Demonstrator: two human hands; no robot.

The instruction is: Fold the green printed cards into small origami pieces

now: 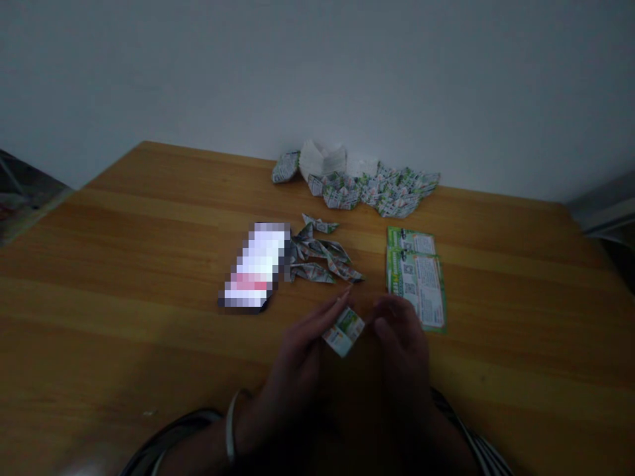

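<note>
My left hand and my right hand meet over the near middle of the wooden table. Together they pinch a small folded piece of printed green-and-white paper. The left hand's fingers stretch along its left side; the right hand's fingers curl at its right edge. Just beyond the hands lies a small cluster of folded paper pieces. A flat stack of green printed paper slips lies to the right of my right hand.
A larger heap of folded paper pieces sits at the table's far edge against the wall. A blurred-out rectangular object lies left of the small cluster. A bracelet circles my left wrist.
</note>
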